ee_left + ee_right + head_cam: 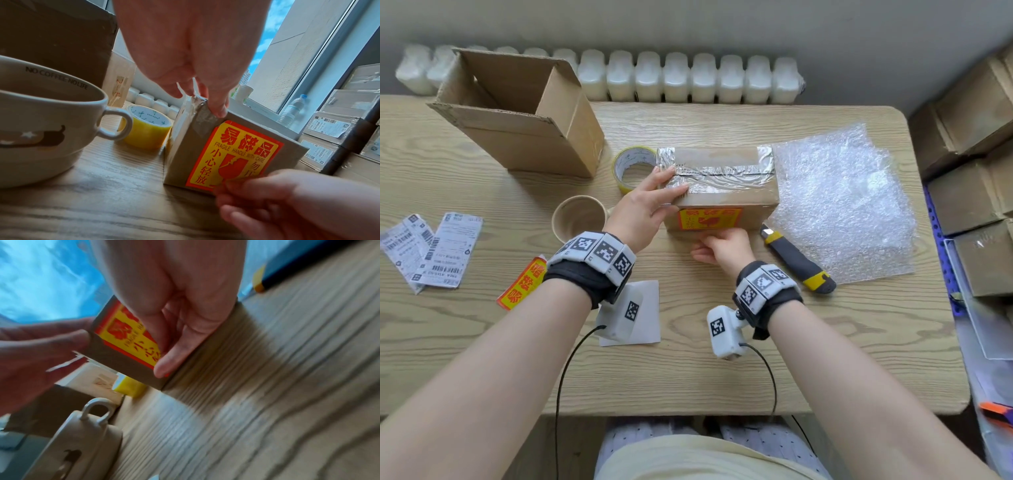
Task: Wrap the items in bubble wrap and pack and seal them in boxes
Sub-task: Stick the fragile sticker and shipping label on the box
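Note:
A small sealed cardboard box (726,195) lies mid-table, its top seam covered with shiny clear tape. A red and yellow fragile sticker (710,218) is on its near face. My left hand (666,192) grips the box's left end, fingers across the taped top and thumb on the near side; the left wrist view shows the fingertips (218,110) on the top corner. My right hand (717,240) presses flat fingers against the sticker (127,339) low on that face. A stack of bubble wrap (842,205) lies right of the box. What the box holds is hidden.
A larger open box (517,116) stands at the back left, with a yellow tape roll (631,168) and a cream mug (578,219) left of the small box. A utility knife (798,260) lies near my right wrist. Shipping labels (431,250) and spare stickers (524,284) lie left; stacked cartons (976,137) stand off the right edge.

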### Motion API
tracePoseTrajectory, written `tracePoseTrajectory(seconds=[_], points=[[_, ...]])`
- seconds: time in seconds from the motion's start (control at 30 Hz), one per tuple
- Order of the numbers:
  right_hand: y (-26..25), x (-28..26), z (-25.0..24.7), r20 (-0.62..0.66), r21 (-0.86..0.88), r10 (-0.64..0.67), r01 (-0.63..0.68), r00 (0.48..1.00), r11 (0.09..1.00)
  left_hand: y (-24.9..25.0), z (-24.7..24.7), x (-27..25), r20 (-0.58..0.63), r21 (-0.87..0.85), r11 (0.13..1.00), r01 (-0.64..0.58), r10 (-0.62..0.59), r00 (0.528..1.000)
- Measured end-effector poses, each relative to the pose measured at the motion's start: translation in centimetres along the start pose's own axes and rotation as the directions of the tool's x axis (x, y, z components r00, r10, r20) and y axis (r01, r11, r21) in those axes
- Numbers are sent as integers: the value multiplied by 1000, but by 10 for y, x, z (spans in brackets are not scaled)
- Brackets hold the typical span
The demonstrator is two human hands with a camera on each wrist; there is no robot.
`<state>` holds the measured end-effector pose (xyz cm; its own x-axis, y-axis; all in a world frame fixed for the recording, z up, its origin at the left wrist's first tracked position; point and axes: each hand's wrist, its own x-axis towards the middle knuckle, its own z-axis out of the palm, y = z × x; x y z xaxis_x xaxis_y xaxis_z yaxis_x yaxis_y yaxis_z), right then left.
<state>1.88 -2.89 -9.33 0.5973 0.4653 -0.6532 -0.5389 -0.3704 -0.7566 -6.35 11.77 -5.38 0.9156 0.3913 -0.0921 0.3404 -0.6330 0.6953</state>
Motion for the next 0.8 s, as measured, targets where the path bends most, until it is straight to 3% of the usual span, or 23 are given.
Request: tracePoseTrajectory(seconds=[0.17, 0.37, 0.53, 0.6, 0.7, 0.8], points=[[-4, 15, 13, -68, 40, 2, 0, 998, 999, -1, 1, -1, -5, 9, 1000, -9, 9, 1000], [-19, -4, 13, -2, -31, -156, 156, 988, 987, 3, 2, -2, -18, 7, 1000, -8, 8, 1000], [-39, -25, 14, 43, 101, -310, 304, 950, 947, 3, 0, -2, 0, 15, 1000, 6, -6, 1000], [-41, -24, 12, 75, 92, -267, 260, 961, 961, 3, -1, -1, 10, 27, 1000, 5, -5, 1000], [-23, -16, 15, 121, -15, -81, 83, 989, 996, 2, -2, 1, 18, 24, 1000, 6, -7, 1000], [-4, -2, 20, 57, 4, 34, -34, 998, 999, -2, 1, 0, 0, -3, 1000, -2, 2, 1000]])
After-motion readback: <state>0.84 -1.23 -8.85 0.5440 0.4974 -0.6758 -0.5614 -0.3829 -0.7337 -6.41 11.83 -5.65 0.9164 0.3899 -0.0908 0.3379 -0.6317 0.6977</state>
